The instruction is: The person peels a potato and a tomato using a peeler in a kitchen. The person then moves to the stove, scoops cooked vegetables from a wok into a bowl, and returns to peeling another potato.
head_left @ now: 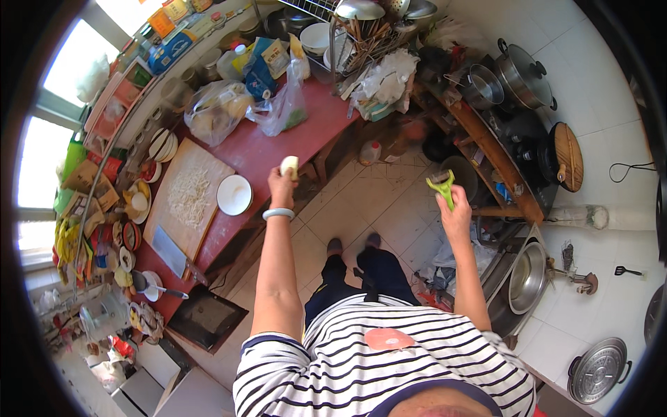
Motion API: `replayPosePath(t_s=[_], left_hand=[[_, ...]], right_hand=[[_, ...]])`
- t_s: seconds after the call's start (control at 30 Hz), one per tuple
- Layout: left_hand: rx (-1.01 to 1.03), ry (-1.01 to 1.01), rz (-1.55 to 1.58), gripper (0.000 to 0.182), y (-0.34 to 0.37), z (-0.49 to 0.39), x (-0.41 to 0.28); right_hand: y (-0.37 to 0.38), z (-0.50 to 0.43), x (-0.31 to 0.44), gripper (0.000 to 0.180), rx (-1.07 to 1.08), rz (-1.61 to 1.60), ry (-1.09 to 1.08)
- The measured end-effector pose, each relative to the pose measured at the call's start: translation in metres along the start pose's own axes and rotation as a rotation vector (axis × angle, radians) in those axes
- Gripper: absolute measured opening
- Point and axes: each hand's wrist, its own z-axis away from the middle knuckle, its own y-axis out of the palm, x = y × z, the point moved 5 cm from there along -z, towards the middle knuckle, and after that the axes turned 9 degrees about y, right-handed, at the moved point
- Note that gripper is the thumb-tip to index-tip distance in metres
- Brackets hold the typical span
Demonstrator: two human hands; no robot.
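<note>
My left hand, with a bracelet at the wrist, grips a pale peeled vegetable piece; its exact kind is unclear. It is raised beside the front edge of the red table. A white bowl stands on the table to its left. Farther left, a wooden board bears a heap of pale noodle-like strips, and a cleaver lies on its near end. My right hand holds a green peeler by its handle, blade end up, well apart from the vegetable and above the floor.
Plastic bags and packets crowd the table's back. A dish rack stands at the far corner. Pots sit on the stove side at right, above a steel basin in the sink area. A jug stands on the tiled floor.
</note>
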Motion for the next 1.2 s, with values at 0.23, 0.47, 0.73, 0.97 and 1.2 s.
replayPosePath(t_s=[0.23,0.47,0.73,0.97,1.2], left_hand=[[-0.114,-0.175,0.02,0.032,-0.016,-0.069,0.016],[-0.258,-0.209,-0.072,0.041,-0.016,-0.097,0.035],[-0.452,0.142,-0.729,0.048,-0.008,-0.069,0.003],[-0.393,0.557,-0.656,0.017,0.044,-0.007,-0.072],[-0.216,0.785,-0.658,0.01,0.061,0.049,-0.115]], right_hand=[[0.105,-0.151,0.084,0.024,0.129,-0.311,-0.094],[0.211,-0.258,0.116,0.022,0.119,-0.462,-0.076],[0.256,-0.271,0.099,0.024,0.135,-0.413,0.004],[0.262,-0.271,0.081,0.03,0.201,-0.289,-0.088],[0.258,-0.296,0.038,0.054,0.191,-0.339,-0.094]])
